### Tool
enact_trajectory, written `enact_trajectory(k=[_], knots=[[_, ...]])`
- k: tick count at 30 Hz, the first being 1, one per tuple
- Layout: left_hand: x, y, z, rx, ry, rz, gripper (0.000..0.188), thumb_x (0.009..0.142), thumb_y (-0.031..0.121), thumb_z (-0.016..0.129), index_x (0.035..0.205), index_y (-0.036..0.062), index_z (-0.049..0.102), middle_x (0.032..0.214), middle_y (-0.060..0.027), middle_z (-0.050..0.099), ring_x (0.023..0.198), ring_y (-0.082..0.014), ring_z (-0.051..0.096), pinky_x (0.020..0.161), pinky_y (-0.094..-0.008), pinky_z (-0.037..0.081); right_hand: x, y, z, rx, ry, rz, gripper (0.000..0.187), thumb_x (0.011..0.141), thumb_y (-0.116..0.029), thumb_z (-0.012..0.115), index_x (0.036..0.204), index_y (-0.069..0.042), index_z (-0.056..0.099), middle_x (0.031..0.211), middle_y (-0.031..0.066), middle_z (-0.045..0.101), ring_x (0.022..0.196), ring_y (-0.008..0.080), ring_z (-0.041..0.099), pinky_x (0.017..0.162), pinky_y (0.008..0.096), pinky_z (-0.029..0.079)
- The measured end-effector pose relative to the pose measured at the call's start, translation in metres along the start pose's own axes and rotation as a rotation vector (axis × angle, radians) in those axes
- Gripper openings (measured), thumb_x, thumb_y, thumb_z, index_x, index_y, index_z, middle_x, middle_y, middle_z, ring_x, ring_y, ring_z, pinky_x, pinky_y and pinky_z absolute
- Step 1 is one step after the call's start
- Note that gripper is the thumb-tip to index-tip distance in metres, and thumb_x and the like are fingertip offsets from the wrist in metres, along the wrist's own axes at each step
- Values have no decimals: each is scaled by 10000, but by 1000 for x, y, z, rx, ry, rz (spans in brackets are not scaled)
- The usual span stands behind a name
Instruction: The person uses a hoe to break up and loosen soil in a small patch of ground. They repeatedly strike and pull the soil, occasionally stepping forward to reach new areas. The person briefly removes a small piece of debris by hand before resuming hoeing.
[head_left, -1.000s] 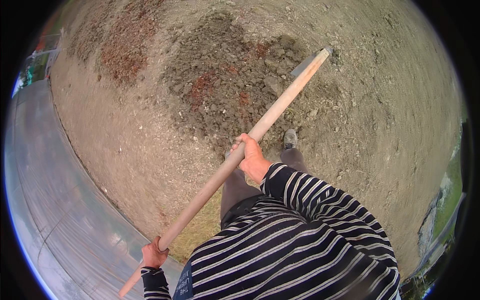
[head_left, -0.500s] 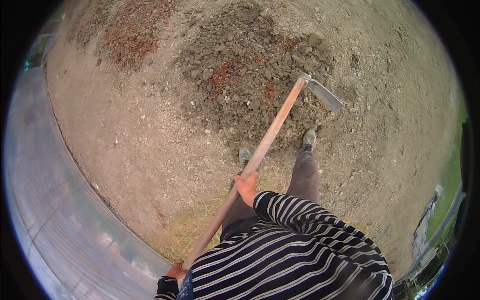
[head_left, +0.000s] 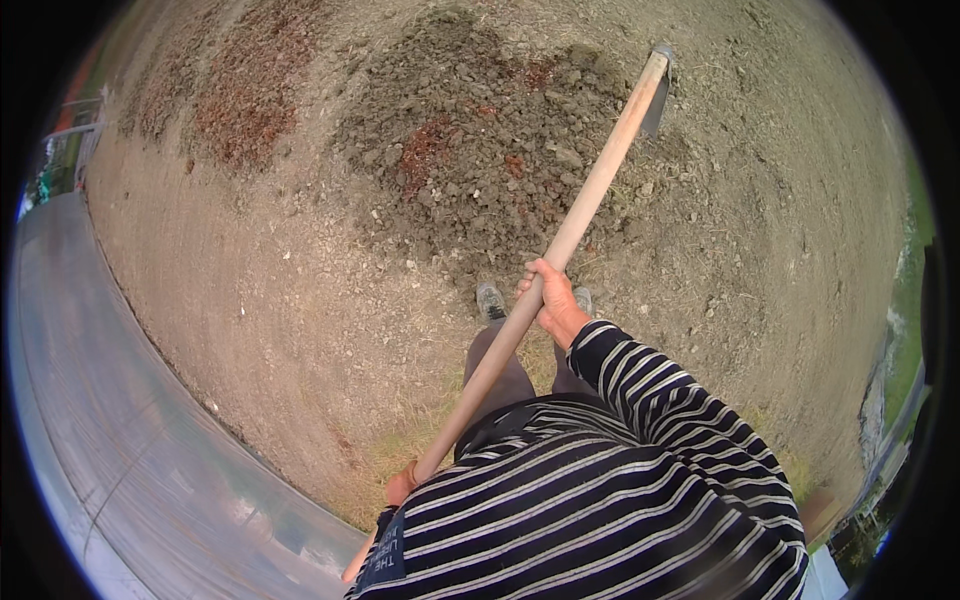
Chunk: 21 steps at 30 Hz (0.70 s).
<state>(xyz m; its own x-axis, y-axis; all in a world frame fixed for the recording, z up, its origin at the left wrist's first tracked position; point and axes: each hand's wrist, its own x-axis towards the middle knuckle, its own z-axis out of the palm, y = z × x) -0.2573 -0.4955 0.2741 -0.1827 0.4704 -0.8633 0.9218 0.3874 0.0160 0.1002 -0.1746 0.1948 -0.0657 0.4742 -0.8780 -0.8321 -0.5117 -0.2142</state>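
Observation:
A long-handled hoe [head_left: 590, 200] slants across my body, its wooden shaft running from my left hip up to the far right. Its metal blade [head_left: 657, 105] hangs off the far end, held out over the right edge of a heap of loose dark soil [head_left: 470, 150]. My right hand [head_left: 556, 296] is wrapped round the middle of the shaft. Near the shaft's lower end, close to my waist, my left hand [head_left: 402, 484] grips it, partly hidden by my striped top. Reddish-brown bits show in several patches on the heap.
A strip of reddish-brown material [head_left: 245, 100] lies on the ground at the far left. Along the left runs a curved plastic-sheeted structure [head_left: 150, 400]. My shoes [head_left: 490, 300] stand at the heap's near edge. Green grass [head_left: 905, 370] borders the dry ground on the right.
The hoe's head has moved farther out and to the right, and its blade has turned. My right hand has moved forward and right; my right foot has come closer to the left one.

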Motion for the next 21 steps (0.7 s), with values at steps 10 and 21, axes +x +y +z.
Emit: enact_trajectory(k=[10, 21], knots=[[-131, 50, -32, -201, -97, -110, 367, 704, 331, 598, 997, 110, 586, 791, -191, 619, 764, -367, 603, 648, -411, 469, 2, 96, -49, -672, 131, 52, 441, 700, -148, 674, 999, 70, 433, 874, 196, 555, 817, 292, 564, 709, 361, 443], [-72, 194, -73, -178, 111, 120, 418, 629, 240, 656, 989, 46, 573, 782, -217, 606, 769, -380, 594, 670, -404, 468, 36, -50, -60, -174, 223, -203, 271, 755, -107, 621, 895, 63, 463, 659, 121, 530, 504, 198, 525, 437, 359, 444]])
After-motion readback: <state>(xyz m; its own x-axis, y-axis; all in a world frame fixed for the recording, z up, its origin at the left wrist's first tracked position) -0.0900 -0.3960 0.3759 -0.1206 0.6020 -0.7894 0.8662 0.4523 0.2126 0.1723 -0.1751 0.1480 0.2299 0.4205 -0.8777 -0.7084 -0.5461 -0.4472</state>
